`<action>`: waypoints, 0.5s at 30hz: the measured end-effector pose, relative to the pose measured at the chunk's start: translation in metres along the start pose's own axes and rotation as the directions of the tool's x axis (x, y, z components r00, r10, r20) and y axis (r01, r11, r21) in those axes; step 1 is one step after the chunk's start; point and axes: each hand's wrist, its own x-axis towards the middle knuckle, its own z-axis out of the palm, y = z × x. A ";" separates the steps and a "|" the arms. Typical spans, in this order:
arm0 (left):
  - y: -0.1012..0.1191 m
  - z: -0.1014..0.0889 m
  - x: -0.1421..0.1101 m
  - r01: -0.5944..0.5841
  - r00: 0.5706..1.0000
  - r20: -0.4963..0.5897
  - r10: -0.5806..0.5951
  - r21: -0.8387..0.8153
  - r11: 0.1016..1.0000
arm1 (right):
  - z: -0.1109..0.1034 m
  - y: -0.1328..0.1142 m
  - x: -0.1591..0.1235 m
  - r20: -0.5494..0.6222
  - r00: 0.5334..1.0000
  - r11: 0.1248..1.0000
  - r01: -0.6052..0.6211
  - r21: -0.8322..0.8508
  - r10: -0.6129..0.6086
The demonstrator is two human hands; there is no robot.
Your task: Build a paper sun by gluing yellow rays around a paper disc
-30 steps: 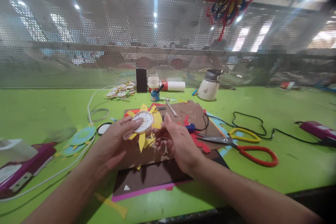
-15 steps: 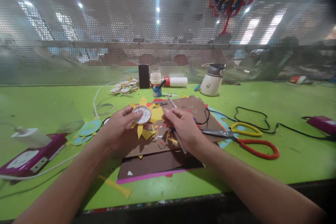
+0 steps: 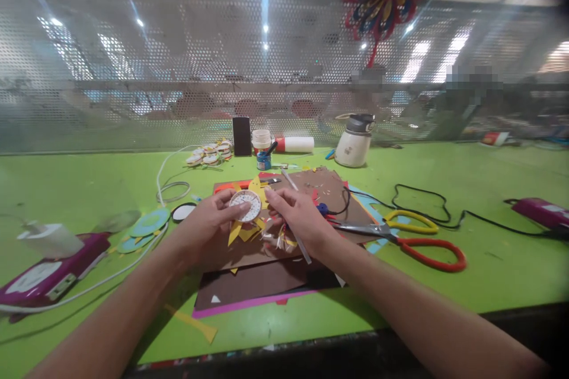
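Observation:
My left hand (image 3: pixel 208 219) is closed on the rim of a round white disc (image 3: pixel 246 205) with dark speckles, thumb across its face. Yellow paper petals (image 3: pixel 255 183) stick out around the disc. Close by on the right, my right hand (image 3: pixel 296 210) has its thumb and fingertips pinched at the edge of the yellow paper; the exact contact is partly hidden. A thin whitish stick (image 3: pixel 303 250) passes by my right hand, and I cannot tell whether it is held. Beyond the knuckles shows a blue corded tool (image 3: pixel 322 208). Yellow scraps (image 3: pixel 244 234) lie below the disc.
Scissors (image 3: pixel 427 246) lie open at the right of the brown board (image 3: pixel 249 256). At the back stand a black phone (image 3: pixel 242 136), a blue jar (image 3: pixel 264 160) and a white bottle (image 3: pixel 352 148). Purple power strips (image 3: pixel 53 272) and cords lie at both sides.
The yellow-petalled disc has turned clockwise, its dotted petal moving from top to upper right. Both hands stay close together around it. The camera view has shifted slightly.

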 end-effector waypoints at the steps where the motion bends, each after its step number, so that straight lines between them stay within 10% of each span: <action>1: 0.000 0.001 0.000 -0.002 1.000 0.010 0.002 0.006 1.000 | 0.001 0.000 0.000 0.003 1.000 1.000 -0.002 -0.003 0.002; 15: 0.001 0.004 -0.009 -0.007 0.997 0.081 0.013 -0.066 0.998 | 0.013 0.003 -0.012 0.213 0.972 0.918 -0.169 0.359 0.096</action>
